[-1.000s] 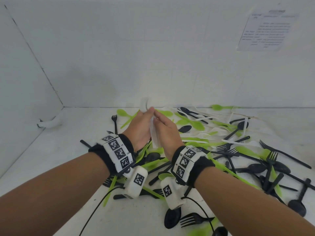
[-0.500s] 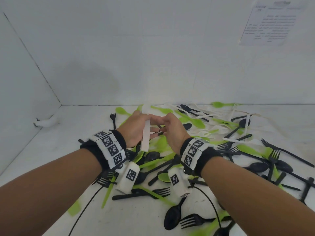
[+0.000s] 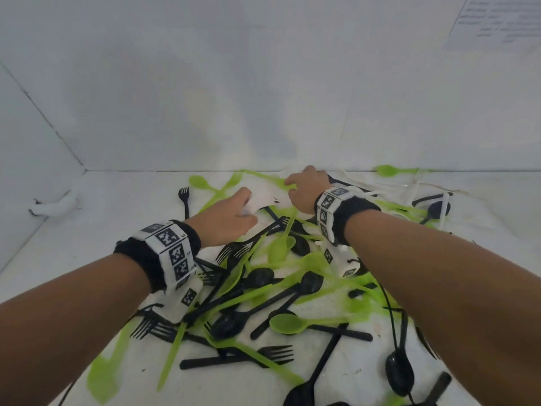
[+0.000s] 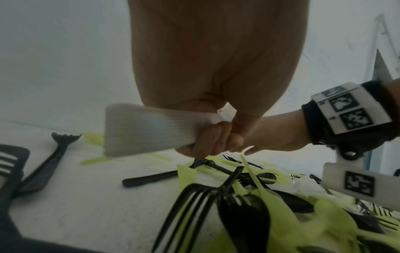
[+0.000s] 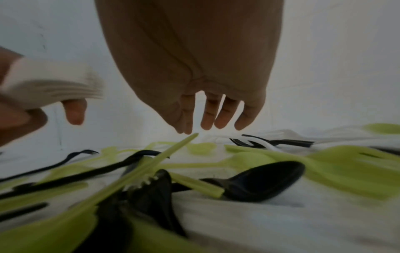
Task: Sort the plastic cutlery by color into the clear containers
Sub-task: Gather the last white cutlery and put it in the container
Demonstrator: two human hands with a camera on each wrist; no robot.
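My left hand (image 3: 231,213) grips a bundle of white cutlery (image 3: 265,197); in the left wrist view its fingers (image 4: 213,140) curl round the bundle (image 4: 147,130). My right hand (image 3: 307,183) reaches over the far side of the pile with fingers spread and holds nothing; the right wrist view shows its fingers (image 5: 216,113) hanging straight above a green handle (image 5: 173,145). Green cutlery (image 3: 285,323) and black cutlery (image 3: 304,285) lie tangled on the white table (image 3: 102,218). White pieces (image 3: 415,183) lie at the far right. No clear container is in view.
White walls (image 3: 263,83) close the table at the back and the left. A white lump (image 3: 58,205) lies at the left wall. A printed sheet (image 3: 497,22) hangs at the top right. Black cables (image 3: 395,317) run from the wrist cameras over the pile.
The hands have parted. The right hand has let go of the white bundle and moved away toward the back of the pile; the left hand keeps the bundle and has lowered it.
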